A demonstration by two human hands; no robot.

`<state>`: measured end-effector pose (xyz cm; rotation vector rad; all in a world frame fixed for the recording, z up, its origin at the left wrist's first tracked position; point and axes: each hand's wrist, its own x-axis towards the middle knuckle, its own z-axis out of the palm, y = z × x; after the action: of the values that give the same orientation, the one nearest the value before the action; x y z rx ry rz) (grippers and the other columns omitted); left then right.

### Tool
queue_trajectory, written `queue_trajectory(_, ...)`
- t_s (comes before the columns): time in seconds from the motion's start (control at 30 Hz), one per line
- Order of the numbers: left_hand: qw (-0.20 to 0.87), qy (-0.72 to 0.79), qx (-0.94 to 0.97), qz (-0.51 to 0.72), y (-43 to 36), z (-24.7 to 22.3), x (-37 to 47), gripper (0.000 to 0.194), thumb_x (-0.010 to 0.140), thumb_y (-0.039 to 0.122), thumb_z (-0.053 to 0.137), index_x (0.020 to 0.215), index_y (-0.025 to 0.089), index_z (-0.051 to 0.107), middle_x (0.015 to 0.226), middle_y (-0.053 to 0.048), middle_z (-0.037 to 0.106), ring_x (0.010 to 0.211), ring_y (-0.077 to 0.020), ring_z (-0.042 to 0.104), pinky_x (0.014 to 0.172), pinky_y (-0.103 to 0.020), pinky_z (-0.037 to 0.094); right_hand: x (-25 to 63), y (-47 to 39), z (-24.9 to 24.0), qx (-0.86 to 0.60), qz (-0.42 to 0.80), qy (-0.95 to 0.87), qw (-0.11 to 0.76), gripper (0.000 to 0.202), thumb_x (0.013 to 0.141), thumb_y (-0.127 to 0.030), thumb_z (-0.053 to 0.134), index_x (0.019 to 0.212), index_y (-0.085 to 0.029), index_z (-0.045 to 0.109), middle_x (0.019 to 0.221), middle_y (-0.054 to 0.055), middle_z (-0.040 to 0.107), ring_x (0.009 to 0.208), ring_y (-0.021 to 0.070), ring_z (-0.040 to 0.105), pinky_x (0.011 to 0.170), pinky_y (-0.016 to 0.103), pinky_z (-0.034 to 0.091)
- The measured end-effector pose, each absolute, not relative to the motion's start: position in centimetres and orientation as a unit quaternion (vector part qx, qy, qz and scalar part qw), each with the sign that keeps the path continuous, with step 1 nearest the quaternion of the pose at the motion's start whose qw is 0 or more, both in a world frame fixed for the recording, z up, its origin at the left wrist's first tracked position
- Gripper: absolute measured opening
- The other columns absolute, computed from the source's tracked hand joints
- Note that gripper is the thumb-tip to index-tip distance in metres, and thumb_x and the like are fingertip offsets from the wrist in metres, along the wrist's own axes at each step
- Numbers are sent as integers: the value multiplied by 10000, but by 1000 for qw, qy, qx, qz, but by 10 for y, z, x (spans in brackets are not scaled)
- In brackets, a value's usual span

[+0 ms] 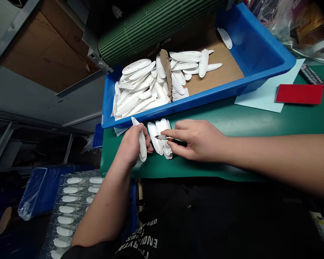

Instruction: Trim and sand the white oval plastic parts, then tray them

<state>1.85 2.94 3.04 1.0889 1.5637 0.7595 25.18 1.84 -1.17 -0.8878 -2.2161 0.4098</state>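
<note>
My left hand (132, 144) grips a long white oval plastic part (142, 144), which stands nearly upright in the view at the front edge of the blue bin. My right hand (196, 140) is closed around small cutters (163, 137) with dark and red handles. Their metal tip points left, over a small group of similar white parts (164, 126) lying side by side on the green mat. A gap separates the cutter tip from the part in my left hand.
Behind my hands, a blue bin (205, 98) holds many white parts and a cardboard divider (166, 73). A red block (299, 94) lies at the right. Trays of white parts (66, 208) sit at lower left.
</note>
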Motion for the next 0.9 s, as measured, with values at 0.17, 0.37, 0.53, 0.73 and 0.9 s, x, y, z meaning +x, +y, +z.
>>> queue_trajectory(0.17, 561, 622, 432, 334, 23, 40, 36, 317, 978, 467, 471, 806, 220, 570, 589, 11, 570, 413, -130, 536, 418, -229, 455, 251, 14, -8, -323, 98, -888, 313, 322, 1042, -371, 568, 1250, -220, 763, 891, 50, 624, 799, 188, 498, 622, 340, 215)
queue_trajectory(0.37, 571, 626, 416, 331, 16, 46, 51, 334, 954, 535, 543, 867, 218, 597, 728, 7, 590, 462, -140, 595, 429, -259, 522, 250, 10, -3, -313, 51, -906, 280, 335, 1066, -374, 554, 1287, -201, 738, 924, 84, 622, 811, 214, 454, 655, 349, 214)
queue_trajectory(0.53, 546, 644, 424, 328, 15, 46, 53, 375, 946, 582, 552, 861, 219, 593, 761, -2, 612, 447, -136, 586, 393, -256, 508, 250, 9, -2, -316, 50, -907, 273, 309, 1063, -367, 548, 1207, -183, 750, 916, 87, 616, 824, 218, 452, 663, 353, 210)
queue_trajectory(0.73, 529, 655, 428, 328, 14, 48, 58, 379, 945, 591, 542, 880, 221, 593, 723, -3, 624, 422, -153, 593, 367, -258, 479, 249, 8, -1, -322, 68, -911, 247, 309, 1075, -376, 530, 1209, -189, 737, 958, 88, 629, 843, 220, 464, 667, 354, 212)
queue_trajectory(0.9, 535, 648, 435, 324, 13, 48, 60, 371, 953, 592, 522, 875, 233, 575, 646, 10, 602, 413, -159, 583, 365, -257, 468, 250, 7, 0, -328, 84, -914, 225, 324, 1092, -406, 521, 1209, -185, 726, 966, 80, 636, 843, 216, 480, 653, 353, 214)
